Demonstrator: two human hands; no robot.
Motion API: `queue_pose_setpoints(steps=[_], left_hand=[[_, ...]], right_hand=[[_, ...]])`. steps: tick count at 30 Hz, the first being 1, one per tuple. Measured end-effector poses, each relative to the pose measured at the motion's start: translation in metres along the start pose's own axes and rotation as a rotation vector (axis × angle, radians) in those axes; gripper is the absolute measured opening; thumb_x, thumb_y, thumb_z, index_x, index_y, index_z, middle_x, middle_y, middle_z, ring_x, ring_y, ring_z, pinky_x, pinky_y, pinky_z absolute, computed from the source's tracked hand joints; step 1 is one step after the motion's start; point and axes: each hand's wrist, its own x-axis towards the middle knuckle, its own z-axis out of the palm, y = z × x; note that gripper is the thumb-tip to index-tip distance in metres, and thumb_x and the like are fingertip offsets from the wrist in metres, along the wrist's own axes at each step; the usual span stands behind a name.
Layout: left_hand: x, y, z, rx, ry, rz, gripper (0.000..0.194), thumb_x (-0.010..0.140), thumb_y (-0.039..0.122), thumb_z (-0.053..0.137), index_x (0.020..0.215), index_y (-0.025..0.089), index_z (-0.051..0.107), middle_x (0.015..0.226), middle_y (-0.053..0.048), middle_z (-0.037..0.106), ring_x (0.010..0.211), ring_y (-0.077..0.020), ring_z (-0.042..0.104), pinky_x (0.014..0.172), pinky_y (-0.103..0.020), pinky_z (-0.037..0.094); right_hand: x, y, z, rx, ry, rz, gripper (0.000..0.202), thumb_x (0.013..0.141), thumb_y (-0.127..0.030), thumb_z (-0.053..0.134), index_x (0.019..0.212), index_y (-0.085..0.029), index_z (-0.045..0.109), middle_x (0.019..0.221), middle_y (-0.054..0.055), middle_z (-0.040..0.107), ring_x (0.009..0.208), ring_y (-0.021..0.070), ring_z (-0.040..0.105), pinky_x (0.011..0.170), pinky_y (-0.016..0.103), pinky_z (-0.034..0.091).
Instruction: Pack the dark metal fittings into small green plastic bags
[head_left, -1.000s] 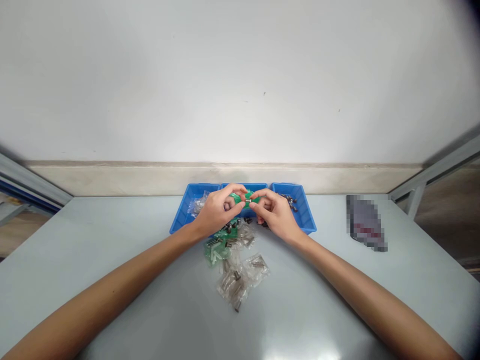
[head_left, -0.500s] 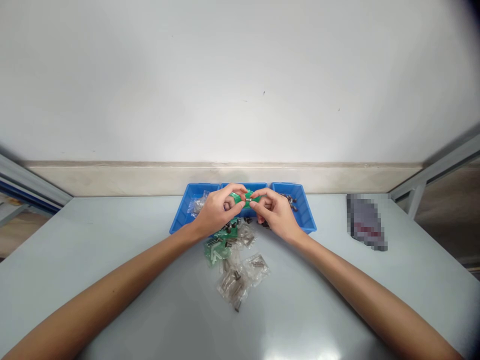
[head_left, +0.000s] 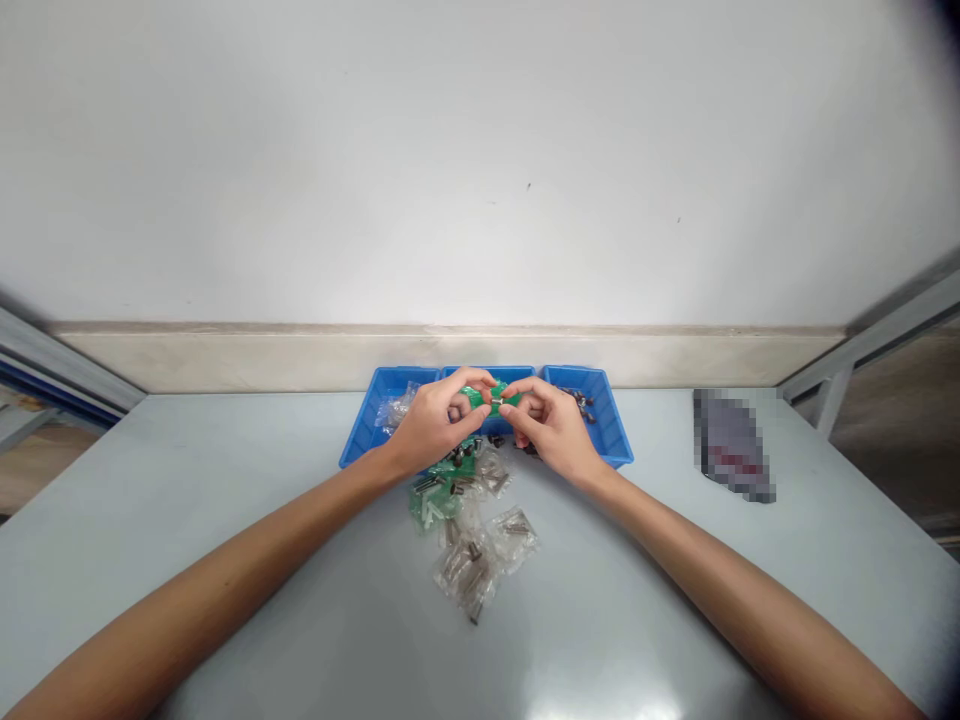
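My left hand (head_left: 430,422) and my right hand (head_left: 553,428) meet above the middle blue bin (head_left: 489,371). Their thumbs and forefingers pinch the two ends of a small silvery metal screw (head_left: 497,401); its finer detail is too small to make out. Behind the fingers, green plastic bags (head_left: 511,398) show inside that bin. Below my left hand lies a green bag with dark metal fasteners (head_left: 456,458), and small dark fasteners (head_left: 496,440) sit between the wrists.
Clear bags of metal fasteners (head_left: 469,575) lie in a pile on the grey table (head_left: 300,600). The left blue bin (head_left: 360,432) holds clear bags; the right blue bin (head_left: 616,435) holds loose dark fasteners. A blurred-out dark item (head_left: 731,450) lies far right. Behind stands a wall (head_left: 480,200).
Both hands stay in place over the middle bin. The screw between the fingertips has shifted very slightly; the bags and bins have not moved.
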Motion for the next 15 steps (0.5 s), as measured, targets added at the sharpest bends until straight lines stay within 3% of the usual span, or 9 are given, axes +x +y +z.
queue_pose_setpoints(steps=[15], left_hand=[[0.0001, -0.0012, 0.0001, 0.025, -0.004, 0.015, 0.025, 0.091, 0.028, 0.058, 0.113, 0.016, 0.058, 0.054, 0.007, 0.051, 0.049, -0.0102, 0.050, 0.055, -0.021, 0.041]], right_hand=[[0.0003, -0.0005, -0.0001, -0.009, -0.001, 0.008, 0.025, 0.088, -0.044, 0.066, 0.097, -0.021, 0.062, 0.052, -0.006, 0.053, 0.046, 0.0143, 0.050, 0.050, 0.027, 0.042]])
